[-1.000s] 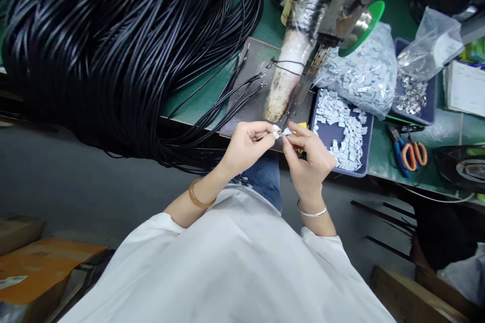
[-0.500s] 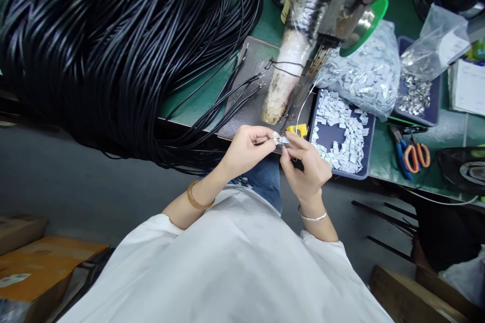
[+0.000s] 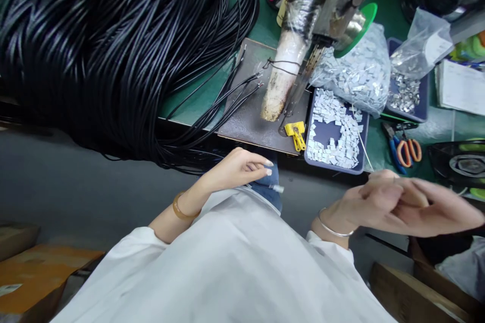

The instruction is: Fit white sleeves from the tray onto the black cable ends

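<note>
My left hand (image 3: 238,166) hovers over my lap just below the bench edge, fingers curled in a pinch on a thin cable end with a small white tip (image 3: 278,188). My right hand (image 3: 409,202) is flung out to the right and smeared by motion. A thin white wire (image 3: 361,141) runs from above the blue tray (image 3: 314,111) of small white pieces down to its fingertips. A yellow clip (image 3: 295,133) lies on the grey metal plate (image 3: 246,116).
A huge coil of black cable (image 3: 113,35) fills the left of the green bench. A wrapped machine head (image 3: 295,30) hangs over the plate. Bags of parts (image 3: 356,73), a second tray (image 3: 409,96), orange scissors (image 3: 409,151) and cardboard boxes (image 3: 34,272) surround me.
Both hands were pinched together at the plate's front edge. The right hand has swept far right with the white wire, and the left has dropped towards my lap with the cable end.
</note>
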Demonstrator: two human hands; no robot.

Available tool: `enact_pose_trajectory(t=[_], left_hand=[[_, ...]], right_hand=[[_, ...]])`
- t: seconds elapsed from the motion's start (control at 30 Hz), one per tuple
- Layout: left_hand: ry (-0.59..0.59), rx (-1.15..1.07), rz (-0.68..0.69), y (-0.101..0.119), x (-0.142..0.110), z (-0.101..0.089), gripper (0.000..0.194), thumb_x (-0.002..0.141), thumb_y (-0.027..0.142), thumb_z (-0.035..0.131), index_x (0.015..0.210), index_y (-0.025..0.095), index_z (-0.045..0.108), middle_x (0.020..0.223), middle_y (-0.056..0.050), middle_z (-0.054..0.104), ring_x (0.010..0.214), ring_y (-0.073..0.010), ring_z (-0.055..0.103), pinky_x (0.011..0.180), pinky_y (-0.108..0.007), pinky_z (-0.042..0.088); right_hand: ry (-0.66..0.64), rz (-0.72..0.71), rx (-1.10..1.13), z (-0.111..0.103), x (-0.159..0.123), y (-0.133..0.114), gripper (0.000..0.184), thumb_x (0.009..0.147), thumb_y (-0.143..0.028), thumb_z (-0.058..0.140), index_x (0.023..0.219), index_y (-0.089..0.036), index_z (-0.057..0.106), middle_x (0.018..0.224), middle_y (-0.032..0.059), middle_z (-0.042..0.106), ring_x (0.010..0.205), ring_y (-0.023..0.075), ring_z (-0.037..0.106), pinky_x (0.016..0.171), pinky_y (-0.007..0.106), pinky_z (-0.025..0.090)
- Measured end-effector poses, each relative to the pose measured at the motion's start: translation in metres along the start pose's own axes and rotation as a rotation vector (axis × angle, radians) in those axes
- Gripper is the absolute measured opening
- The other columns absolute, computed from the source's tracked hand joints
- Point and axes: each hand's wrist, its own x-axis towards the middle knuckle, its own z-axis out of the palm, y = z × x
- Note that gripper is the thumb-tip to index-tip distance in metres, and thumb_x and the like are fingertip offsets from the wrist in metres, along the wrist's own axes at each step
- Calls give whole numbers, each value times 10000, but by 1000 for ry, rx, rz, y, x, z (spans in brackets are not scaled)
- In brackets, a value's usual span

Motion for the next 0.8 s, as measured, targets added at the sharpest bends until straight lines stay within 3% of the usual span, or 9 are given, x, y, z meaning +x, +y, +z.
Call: enact_pose_trajectory(t=[0.07,0.1,0.17,0.2,0.27,0.4,0.6,0.8], left_hand=[[290,67,49,-1,-2,-6,271,826,366,711,966,145,781,732,-48,718,588,-117,596,554,-219,468],[453,151,92,-1,-1,-11,258,825,365,713,954,151,779,738,-45,707,586,-113,577,562,-224,458],[723,394,181,1,4,-25,222,826,338,711,966,176,770,799,-46,689,646,-128,571,639,-252,460],[805,518,200,1,8,-32,223,823,323,710,995,191,763,861,-56,687,733,-156,597,715,-276,468],[860,657,186,1,18,-48,206,818,312,702,982,197,749,933,-78,677,857,-214,615,799,-317,458],[866,637,191,-4,35,-70,142,860,324,640,822,202,703,833,-74,640,804,-221,591,793,-323,436],[1052,452,238,-10,29,-80,188,910,334,582,810,195,658,685,-9,570,614,-144,507,722,-287,416],[1091,435,202,-5,8,-74,163,834,282,671,719,185,609,569,47,505,535,-100,459,630,-256,380]], right_hand=[[245,-56,18,3,7,2,355,917,-257,569,1221,-438,543,1080,7,625,515,141,606,451,366,477],[233,-24,5,8,11,7,270,917,-274,577,1171,-366,581,1007,12,640,540,150,642,464,346,482],[-55,106,-142,18,20,24,105,907,-289,596,1006,-262,618,812,0,666,665,195,708,595,338,536],[-135,121,-224,22,25,35,62,892,-300,613,914,-242,615,764,2,666,684,201,702,644,345,530],[-211,130,-354,27,32,59,113,848,-300,641,784,-228,582,720,14,650,672,198,656,661,344,493],[-353,124,-391,32,45,86,142,810,-279,616,699,-225,545,718,21,620,655,178,579,664,327,432],[-487,85,-374,41,52,74,89,764,-212,597,701,-226,536,712,10,619,677,173,567,672,309,394],[-498,32,-329,45,48,69,81,795,-245,594,731,-220,552,772,16,618,702,167,558,657,294,386]])
